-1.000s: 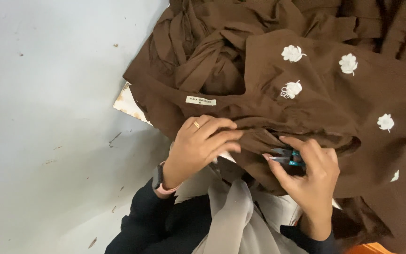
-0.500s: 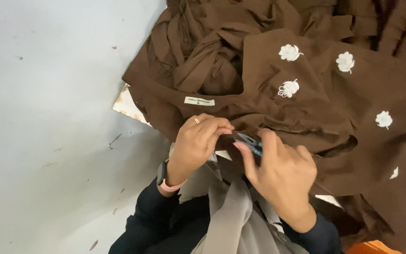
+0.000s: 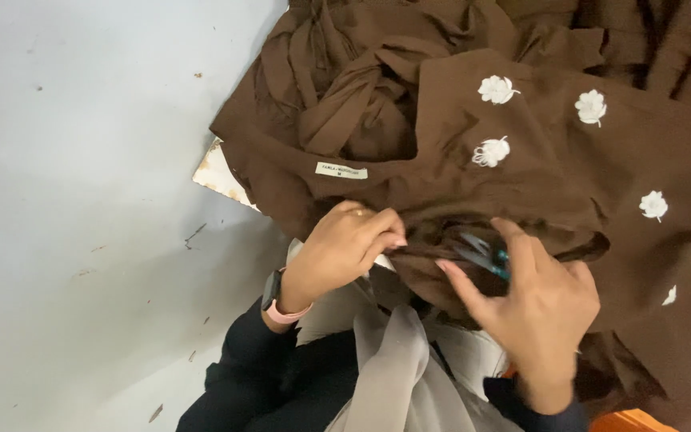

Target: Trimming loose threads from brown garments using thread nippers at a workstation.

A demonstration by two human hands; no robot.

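A pale grey floor (image 3: pixel 81 200) carries everything, marked with small dark specks and scuffs. A heap of brown cloth (image 3: pixel 521 184) with white stitched flowers lies from twelve to four o'clock. A chipped white board (image 3: pixel 219 174) pokes out from under its nine o'clock edge.

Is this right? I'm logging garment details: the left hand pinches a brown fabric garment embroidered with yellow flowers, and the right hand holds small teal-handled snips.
One detail is wrong. The head view shows white embroidered flowers, not yellow, on the brown fabric garment. The left hand pinches it; the right hand holds small teal-handled snips.
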